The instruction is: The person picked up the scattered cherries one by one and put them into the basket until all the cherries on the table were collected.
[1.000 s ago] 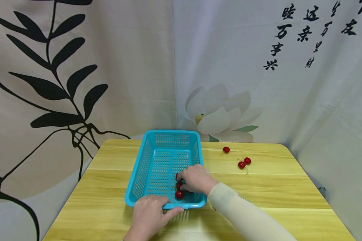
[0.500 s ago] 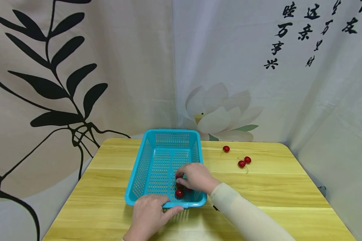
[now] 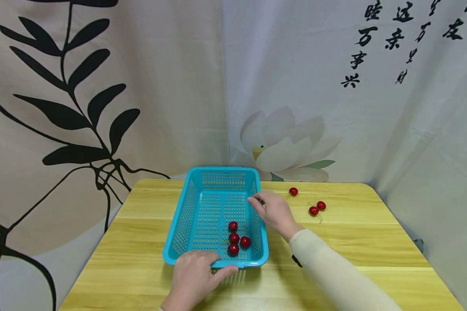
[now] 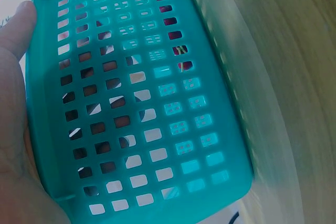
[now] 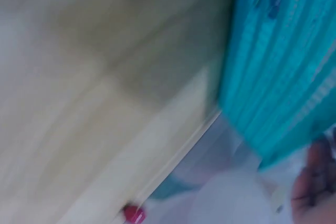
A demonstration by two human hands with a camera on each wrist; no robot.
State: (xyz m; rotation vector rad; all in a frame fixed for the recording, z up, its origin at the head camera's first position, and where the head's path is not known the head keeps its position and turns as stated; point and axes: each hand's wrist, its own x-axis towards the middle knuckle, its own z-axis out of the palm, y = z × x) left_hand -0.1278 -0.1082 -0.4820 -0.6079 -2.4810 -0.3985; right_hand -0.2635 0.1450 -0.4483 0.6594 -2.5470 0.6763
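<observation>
A blue perforated plastic basket [image 3: 196,216] stands on the table. Several red cherries [image 3: 233,249] lie inside, grouped near its front right corner. My left hand [image 3: 194,274] grips the basket's near rim; in the left wrist view its fingers show through the holes of the basket wall [image 4: 157,129]. Above the basket's right rim is my right hand [image 3: 274,211], fingers loosely bent, with nothing visible in them. The right wrist view is blurred and shows only part of that hand [image 5: 317,182] beside the basket.
On the wooden table [image 3: 346,250], right of the basket, lie a pair of stemmed cherries [image 3: 313,211] and a single cherry [image 3: 293,191] nearer the back edge. A printed curtain [image 3: 171,86] hangs directly behind the table.
My right hand has let go of the cherries in the basket and moved up and right to the rim. One cherry now sits right of the others. The left hand stays put.
</observation>
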